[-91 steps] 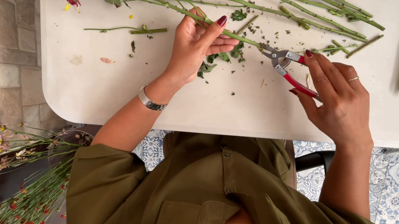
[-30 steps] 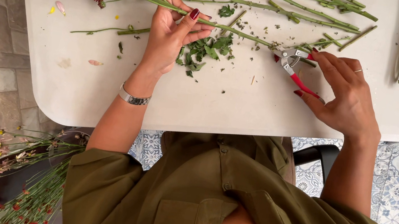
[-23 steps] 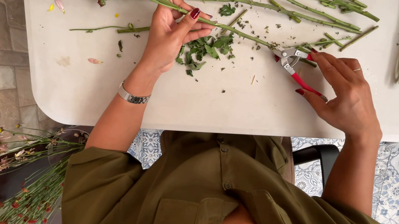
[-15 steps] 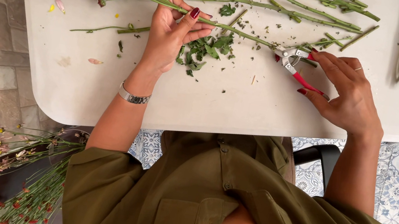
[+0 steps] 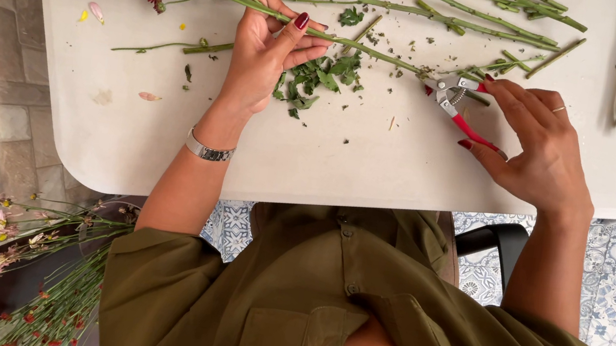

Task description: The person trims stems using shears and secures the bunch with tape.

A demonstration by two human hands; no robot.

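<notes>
Crosswise, the flower stem [image 5: 358, 46] runs from left grip [image 5: 273, 52] to pruning shears [image 5: 457, 110].

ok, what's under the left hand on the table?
The left hand pinches a long green flower stem above the white table. Beside the palm lies a pile of stripped leaves; anything directly beneath the palm is covered.

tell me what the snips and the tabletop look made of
Snips: grey, slightly shiny blades look like metal; the red handles look coated, likely plastic or rubber. Tabletop: smooth, matte off-white slab with rounded corners, probably plastic or laminate; the look leaves it open.
</notes>
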